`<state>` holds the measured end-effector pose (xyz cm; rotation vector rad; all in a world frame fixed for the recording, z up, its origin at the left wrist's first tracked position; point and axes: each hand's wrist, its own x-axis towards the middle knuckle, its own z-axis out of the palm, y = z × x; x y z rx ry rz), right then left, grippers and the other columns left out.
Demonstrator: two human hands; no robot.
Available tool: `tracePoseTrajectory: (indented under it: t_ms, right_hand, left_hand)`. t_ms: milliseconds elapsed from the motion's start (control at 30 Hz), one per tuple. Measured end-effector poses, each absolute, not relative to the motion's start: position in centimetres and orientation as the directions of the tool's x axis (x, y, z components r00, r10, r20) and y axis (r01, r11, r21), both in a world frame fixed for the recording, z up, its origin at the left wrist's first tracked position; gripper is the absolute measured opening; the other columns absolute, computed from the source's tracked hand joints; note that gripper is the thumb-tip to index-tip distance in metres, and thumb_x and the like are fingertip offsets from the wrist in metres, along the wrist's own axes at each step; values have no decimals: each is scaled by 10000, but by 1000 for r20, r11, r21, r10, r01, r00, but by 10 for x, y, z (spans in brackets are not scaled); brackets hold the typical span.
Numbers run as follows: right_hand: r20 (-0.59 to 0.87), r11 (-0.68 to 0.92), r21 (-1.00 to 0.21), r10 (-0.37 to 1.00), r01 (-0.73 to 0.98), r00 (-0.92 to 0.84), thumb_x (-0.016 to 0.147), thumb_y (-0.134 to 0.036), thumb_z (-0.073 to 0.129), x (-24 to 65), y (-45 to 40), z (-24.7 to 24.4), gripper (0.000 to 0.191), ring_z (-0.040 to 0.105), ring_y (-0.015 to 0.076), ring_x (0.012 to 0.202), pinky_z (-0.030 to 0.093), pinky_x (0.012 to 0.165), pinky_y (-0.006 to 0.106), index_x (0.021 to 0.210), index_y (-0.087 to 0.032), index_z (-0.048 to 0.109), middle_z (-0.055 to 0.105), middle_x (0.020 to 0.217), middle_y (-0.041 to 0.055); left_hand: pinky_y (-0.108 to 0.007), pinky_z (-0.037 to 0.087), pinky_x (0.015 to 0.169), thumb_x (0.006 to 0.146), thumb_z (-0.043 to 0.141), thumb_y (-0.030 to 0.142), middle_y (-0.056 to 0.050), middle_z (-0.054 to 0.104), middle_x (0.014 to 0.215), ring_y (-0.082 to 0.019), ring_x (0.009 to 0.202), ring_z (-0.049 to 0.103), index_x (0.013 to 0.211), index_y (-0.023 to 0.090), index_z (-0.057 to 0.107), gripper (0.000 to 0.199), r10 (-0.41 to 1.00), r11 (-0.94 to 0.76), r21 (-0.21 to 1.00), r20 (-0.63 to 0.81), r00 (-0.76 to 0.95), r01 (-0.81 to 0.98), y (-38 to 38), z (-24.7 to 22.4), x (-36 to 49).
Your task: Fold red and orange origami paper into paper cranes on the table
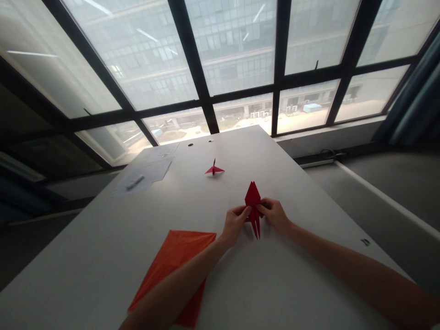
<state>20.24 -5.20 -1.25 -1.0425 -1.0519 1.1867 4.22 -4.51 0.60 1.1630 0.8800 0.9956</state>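
Between my two hands is a red folded origami paper, kite-shaped, its wide part pointing away from me and two narrow legs pointing toward me. My left hand pinches its left side near the middle, thumb on top. On the opposite side my right hand pinches the right edge, also with the thumb on top. Fingers under the paper are partly hidden. Farther off stands a finished-looking red paper crane with its wings spread. Orange paper lies flat beneath my left forearm, which covers part of it.
White sheets with a dark pen-like object lie at the far left of the white table. A small dark mark shows near the right edge. Large windows rise beyond the table; a curtain hangs at right.
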Motion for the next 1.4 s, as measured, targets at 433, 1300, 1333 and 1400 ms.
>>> tracePoseTrajectory:
  t_ms: [433, 1300, 1333, 1400]
  right_hand:
    - [49, 108, -958, 975, -266, 217, 690, -470, 757, 200, -49, -14, 347, 602, 165, 640, 483, 551, 285, 832, -171, 654, 685, 764, 44]
    - [165, 205, -952, 969, -228, 181, 745, -390, 744, 206, -50, -12, 299, 611, 171, 701, 503, 603, 293, 947, -184, 666, 698, 849, 48]
    - [156, 197, -949, 972, -247, 174, 742, -382, 747, 206, -51, -12, 302, 613, 173, 715, 505, 610, 293, 957, -185, 667, 702, 864, 50]
    - [139, 179, -939, 979, -294, 151, 746, -372, 743, 206, -52, -12, 299, 622, 179, 747, 511, 633, 296, 972, -192, 666, 706, 887, 51]
  left_hand:
    - [-224, 488, 562, 734, 761, 364, -36, 681, 728, -154, 642, 639, 1068, 151, 655, 410, 958, -98, 995, 91, 271, 9, -43, 1, 41]
    - [-278, 526, 731, 774, 739, 312, -48, 694, 934, -171, 804, 659, 1094, 194, 678, 347, 951, -240, 971, 236, 201, -6, -40, 10, 36]
    - [-278, 523, 751, 779, 733, 300, -50, 691, 958, -177, 839, 659, 1078, 200, 688, 319, 937, -291, 956, 280, 208, 24, -40, 10, 36]
    - [-275, 515, 769, 799, 710, 293, -59, 695, 951, -182, 861, 652, 996, 191, 717, 222, 912, -370, 925, 344, 222, 84, -40, 7, 35]
